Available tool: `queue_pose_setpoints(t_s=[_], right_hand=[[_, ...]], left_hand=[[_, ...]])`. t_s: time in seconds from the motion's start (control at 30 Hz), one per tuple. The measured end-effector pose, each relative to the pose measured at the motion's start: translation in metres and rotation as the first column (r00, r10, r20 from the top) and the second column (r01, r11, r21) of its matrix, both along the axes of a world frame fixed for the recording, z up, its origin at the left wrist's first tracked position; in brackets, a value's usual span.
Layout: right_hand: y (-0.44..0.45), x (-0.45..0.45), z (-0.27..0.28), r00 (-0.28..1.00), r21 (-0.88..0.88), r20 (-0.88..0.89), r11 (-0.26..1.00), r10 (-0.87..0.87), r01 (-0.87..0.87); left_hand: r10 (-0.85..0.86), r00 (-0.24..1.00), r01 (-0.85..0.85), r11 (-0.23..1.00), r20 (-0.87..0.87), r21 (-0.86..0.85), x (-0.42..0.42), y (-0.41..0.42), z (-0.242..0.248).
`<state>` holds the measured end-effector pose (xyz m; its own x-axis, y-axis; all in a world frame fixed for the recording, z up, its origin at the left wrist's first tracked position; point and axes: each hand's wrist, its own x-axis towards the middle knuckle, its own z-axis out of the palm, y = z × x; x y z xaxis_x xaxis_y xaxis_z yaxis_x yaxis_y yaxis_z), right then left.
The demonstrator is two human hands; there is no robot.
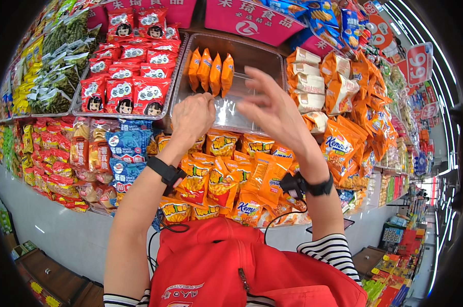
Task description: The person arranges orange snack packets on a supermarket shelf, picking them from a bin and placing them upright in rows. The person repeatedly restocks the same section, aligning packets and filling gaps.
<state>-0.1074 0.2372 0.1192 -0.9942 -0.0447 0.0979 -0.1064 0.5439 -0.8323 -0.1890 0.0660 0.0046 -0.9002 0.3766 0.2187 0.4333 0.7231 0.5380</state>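
Note:
Several small orange snack packets (210, 71) stand on edge in a row in the clear plastic bin (254, 50), towards its left side. My left hand (193, 115) is over the bin's front left corner, back up and fingers curled. Its fingertips are by the lower ends of the packets; whether they touch or hold one is hidden. Over the right part of the bin, my right hand (272, 101) is slightly blurred, its fingers spread with nothing between them. Both wrists wear black straps with small devices, the left strap (166, 172) and the right strap (308, 186).
Left of the bin, another tray holds red snack packets (127, 76). Orange snack bags (224, 176) fill the front row, and blue bags (127, 153) lie to its left. White-and-orange packets (306, 80) and larger orange bags (343, 142) are on the right. Pink signboards (250, 19) stand behind.

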Motion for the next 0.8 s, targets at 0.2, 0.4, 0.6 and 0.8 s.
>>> queue_pose_setpoints(t_s=[0.2, 0.4, 0.6, 0.8], right_hand=[[0.023, 0.125, -0.008, 0.997, 0.431, 0.081, 0.902, 0.006, -0.040], [0.021, 0.181, -0.048, 0.991, 0.733, 0.122, 0.669, 0.049, -0.123], [0.014, 0.182, -0.062, 0.999, 0.771, 0.037, 0.635, 0.035, -0.050], [0.019, 0.184, -0.057, 0.900, 0.433, -0.392, 0.825, -0.191, 0.363]], left_hand=[[0.013, 0.997, -0.010, 0.999, 0.071, -0.046, 0.001, 0.003, 0.006], [0.027, 0.999, -0.024, 0.998, 0.046, -0.061, -0.001, 0.002, 0.001], [0.002, 1.000, -0.001, 0.998, 0.029, -0.059, 0.001, 0.001, 0.003], [-0.381, 0.897, 0.155, 0.745, 0.224, 0.648, -0.014, -0.013, 0.002]])
